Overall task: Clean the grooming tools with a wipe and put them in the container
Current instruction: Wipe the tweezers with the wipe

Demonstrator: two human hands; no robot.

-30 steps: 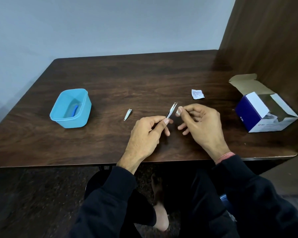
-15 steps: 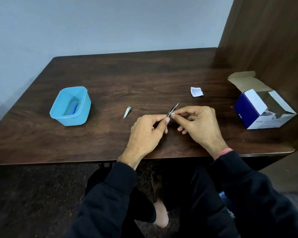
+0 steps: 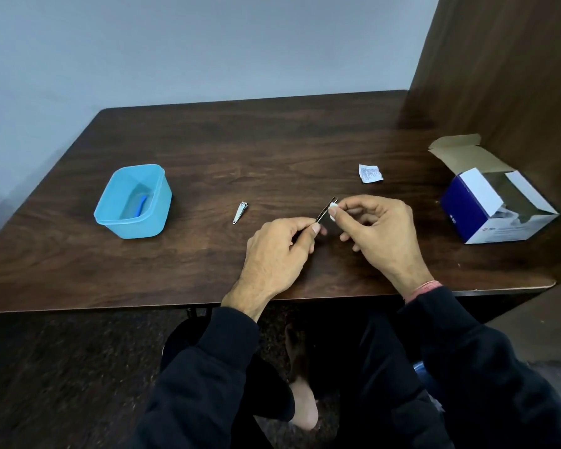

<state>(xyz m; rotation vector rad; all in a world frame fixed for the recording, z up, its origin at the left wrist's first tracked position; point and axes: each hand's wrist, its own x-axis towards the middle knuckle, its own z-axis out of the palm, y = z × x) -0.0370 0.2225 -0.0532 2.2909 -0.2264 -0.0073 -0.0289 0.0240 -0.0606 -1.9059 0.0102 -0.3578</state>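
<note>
Up the blade goes the wipe [image 3: 333, 207]: half a second back the right hand [image 3: 378, 236] was pinching low down by the left fingertips, and now that little white wad sits near the far tip of the tweezers [image 3: 326, 210]. Left hand [image 3: 277, 254] has barely stirred, thumb and forefinger nipped on the near end of the tool, the other fingers curled under, wrist low over the near edge of the desk [image 3: 175, 270]. Right hand comes in from the right of centre, back of the hand up, thumb and forefinger closed on the wipe with the tool's tip against it, remaining fingers loosely bent below.

Handling, as I read it: the tweezers are thin, stiff, light steel, likely slick once damp, so the near-end pinch is the place to hold, keeping the working tip free. The wipe is soft and tiny, easy to lose from a light pinch.

Middle of the frame, lifted just off the desk, is where the tweezers sit. Left of them the nail clipper [image 3: 240, 212] lies untouched, and further left the blue container [image 3: 133, 202] already holds a blue-handled tool [image 3: 141, 205]. A torn sachet [image 3: 370, 173] lies upper right of the hands, an open box [image 3: 496, 202] at far right.
</note>
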